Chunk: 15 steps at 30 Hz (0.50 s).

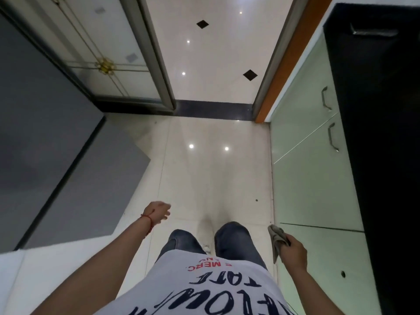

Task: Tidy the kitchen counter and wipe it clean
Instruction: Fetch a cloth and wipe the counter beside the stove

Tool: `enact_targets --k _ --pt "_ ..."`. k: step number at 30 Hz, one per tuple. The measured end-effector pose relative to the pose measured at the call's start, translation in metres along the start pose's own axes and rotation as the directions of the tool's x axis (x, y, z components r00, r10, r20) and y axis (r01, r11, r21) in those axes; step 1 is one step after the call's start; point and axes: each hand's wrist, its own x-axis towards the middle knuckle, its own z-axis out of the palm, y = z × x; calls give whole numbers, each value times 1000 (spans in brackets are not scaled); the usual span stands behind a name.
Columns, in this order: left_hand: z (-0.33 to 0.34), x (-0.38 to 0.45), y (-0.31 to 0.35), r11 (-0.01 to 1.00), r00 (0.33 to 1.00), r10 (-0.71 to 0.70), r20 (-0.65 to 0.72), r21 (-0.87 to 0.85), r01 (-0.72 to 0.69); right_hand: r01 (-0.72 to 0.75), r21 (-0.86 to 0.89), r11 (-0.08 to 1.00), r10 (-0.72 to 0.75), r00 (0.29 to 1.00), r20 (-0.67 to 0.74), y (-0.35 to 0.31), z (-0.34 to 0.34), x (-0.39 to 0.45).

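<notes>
I look straight down at the kitchen floor. My right hand [293,252] grips a crumpled grey cloth [276,239] beside my right leg, close to the cabinet fronts. My left hand [158,211], with a red thread at the wrist, hangs over the floor with loosely curled fingers and holds nothing. The black kitchen counter [386,133] runs along the right edge of the view, seen from above at a steep angle.
Pale green cabinet doors [311,160] with metal handles stand under the counter. A grey appliance [45,144] fills the left side. A doorway with a dark threshold [213,109] and a glass sliding door [106,53] lies ahead. Glossy white floor tiles [211,169] stretch between them.
</notes>
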Motion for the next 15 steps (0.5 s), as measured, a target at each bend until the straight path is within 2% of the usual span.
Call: enact_targets --k 4,7,15 --pt "3 42 94 993 996 84 44 74 -87 -50 29 998 50 999 -16 -41 -1 41" --pt "6 64 136 986 992 113 55 117 -118 -63 64 996 64 998 -8 -68 -4 70" --pt "16 110 234 969 996 61 63 235 -74 -34 179 983 43 998 -45 -169 -49 162"
